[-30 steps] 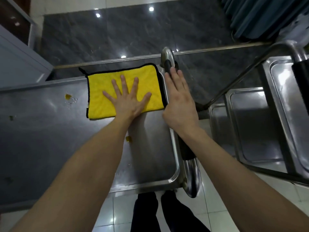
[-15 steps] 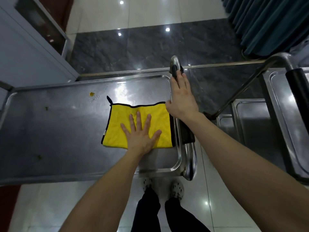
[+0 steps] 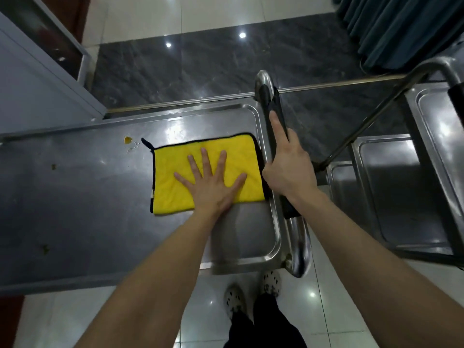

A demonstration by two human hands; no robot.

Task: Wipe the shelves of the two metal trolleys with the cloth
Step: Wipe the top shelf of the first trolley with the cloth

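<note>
- Two trolleys, both cut off: near trolley (image 3: 88, 197) runs out of frame left of the cloth (image 3: 238, 154); 2nd trolley (image 3: 401, 184) runs out right of it.
- Near trolley's lower shelves are hidden under its top shelf.
- L hand (image 3: 211, 189) lies flat on the cloth, fingers straight & spread, covering its middle.
- R hand (image 3: 288, 169), just right of the cloth, is wrapped round the black-padded handle (image 3: 270, 99), w/ index finger straight along it; thumb hidden.
- Cloth: yellow w/ black edging, on the top shelf, beside its right rim.
- Left of cloth: yellow blob (image 3: 128, 140) w/ droplets, plus dark specks (image 3: 53, 167), too small to identify.
- Shelf is shiny steel w/ smeary reflections.
- Beyond cloth: dark marble floor band (image 3: 200, 66), pale tiles (image 3: 140, 16), teal curtain (image 3: 401, 28) far right.
- Nearer than cloth: spotted shoes (image 3: 271, 282).
</note>
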